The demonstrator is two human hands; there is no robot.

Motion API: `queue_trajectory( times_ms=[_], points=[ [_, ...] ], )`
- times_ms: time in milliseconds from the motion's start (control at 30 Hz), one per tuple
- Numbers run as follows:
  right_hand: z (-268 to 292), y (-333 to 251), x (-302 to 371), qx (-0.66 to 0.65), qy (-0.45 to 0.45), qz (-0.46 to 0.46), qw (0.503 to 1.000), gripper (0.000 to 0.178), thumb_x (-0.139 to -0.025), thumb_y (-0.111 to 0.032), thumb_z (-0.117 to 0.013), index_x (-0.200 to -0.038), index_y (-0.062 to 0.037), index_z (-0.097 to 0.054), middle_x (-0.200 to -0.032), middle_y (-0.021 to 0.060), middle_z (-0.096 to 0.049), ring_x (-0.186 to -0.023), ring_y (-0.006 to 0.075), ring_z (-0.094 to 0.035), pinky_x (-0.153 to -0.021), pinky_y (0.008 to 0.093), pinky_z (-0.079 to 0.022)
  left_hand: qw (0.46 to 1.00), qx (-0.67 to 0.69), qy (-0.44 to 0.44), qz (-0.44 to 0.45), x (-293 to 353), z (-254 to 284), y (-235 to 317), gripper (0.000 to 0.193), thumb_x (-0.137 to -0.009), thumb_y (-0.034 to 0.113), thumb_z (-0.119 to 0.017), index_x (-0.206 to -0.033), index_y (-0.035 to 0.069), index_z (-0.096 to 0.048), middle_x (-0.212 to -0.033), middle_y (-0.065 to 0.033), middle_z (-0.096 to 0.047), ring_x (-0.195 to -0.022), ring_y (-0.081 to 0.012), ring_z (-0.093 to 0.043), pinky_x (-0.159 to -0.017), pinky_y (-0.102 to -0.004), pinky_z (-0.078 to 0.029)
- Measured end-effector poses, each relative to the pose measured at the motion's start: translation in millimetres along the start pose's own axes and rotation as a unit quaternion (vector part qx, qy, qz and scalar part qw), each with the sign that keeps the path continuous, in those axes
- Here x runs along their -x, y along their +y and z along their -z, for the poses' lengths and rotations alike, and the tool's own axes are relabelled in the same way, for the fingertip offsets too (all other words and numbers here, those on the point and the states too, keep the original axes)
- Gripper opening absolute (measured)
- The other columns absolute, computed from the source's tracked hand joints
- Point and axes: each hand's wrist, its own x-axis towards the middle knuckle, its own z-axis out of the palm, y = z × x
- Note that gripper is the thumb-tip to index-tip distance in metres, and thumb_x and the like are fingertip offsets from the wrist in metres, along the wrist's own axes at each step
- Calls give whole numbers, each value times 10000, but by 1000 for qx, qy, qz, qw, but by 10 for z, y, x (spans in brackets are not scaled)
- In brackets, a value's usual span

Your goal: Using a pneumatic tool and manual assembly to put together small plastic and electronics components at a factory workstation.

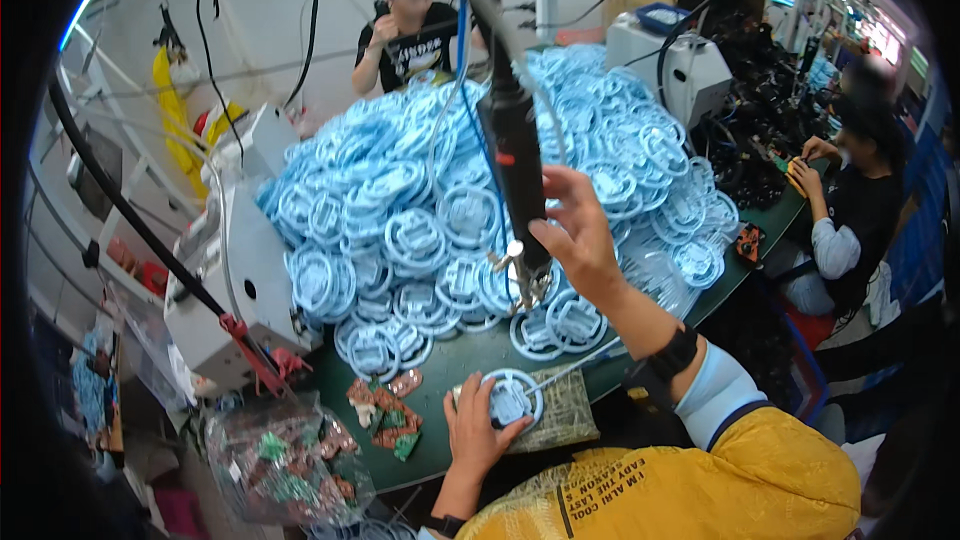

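Note:
My left hand (475, 435) grips the left rim of a light-blue round plastic part (512, 400), its thumb along the near edge and its fingers on the far side. The part lies flat on a folded greenish pad (562, 410) at the table's front edge, with a thin pale cable running off to the right. My right hand (580, 240) is closed at the right side of a black hanging electric screwdriver (515, 155), its thumb overlapping the body. The driver's metal tip (522, 280) hangs above the blue parts, apart from the held one.
A large heap of similar blue parts (420, 200) covers the green table (400, 465). Loose small circuit boards (392, 418) and a clear plastic bag of boards (290, 460) are at the left. White machines (235, 270) flank the heap. Co-workers sit opposite and at the right.

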Motion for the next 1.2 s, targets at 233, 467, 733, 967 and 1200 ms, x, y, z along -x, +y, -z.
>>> queue_trajectory(
  times_ms=[233,467,733,967,1200],
  points=[
    [-224,-192,-252,39,-121,-60,990,338,-841,-97,-746,-1109,1,-564,-913,37,-613,-814,111,-622,-746,273,-513,1000,-2,-8,-4,-19,34,-6,813,-658,448,-854,-1299,71,-526,-1384,-181,-515,-1302,-346,-469,-1099,-571,-243],
    [-407,-556,-205,-56,-157,-29,986,397,-827,-40,-701,-1181,22,-534,-839,79,-617,-678,159,-640,-607,287,-526,998,60,-16,-17,113,124,-115,812,-605,393,-892,-1259,79,-526,-1448,-176,-473,-1380,-351,-409,-1133,-571,-195],
    [-233,-608,-133,-35,-136,-41,989,592,-842,-130,-704,-1360,10,-456,-875,84,-614,-674,149,-641,-600,282,-536,978,207,-13,-27,252,407,-159,741,-636,173,-884,-1249,91,-475,-1523,-208,-368,-1428,-395,-327,-1155,-532,-230],
    [-262,-645,-133,-32,-123,-22,992,625,-842,-121,-712,-1385,19,-435,-908,75,-601,-722,152,-647,-634,288,-535,895,444,26,32,377,450,-236,784,-604,53,-882,-1221,154,-409,-1568,-243,-258,-1448,-324,-294,-1152,-417,-259],
    [-266,-484,-91,-24,-121,6,992,466,-822,-175,-789,-1203,-45,-553,-892,26,-629,-753,87,-623,-645,232,-510,879,471,52,48,344,450,-229,771,-601,21,-860,-1200,150,-393,-1562,-249,-261,-1455,-340,-283,-1151,-432,-267]
  ],
)
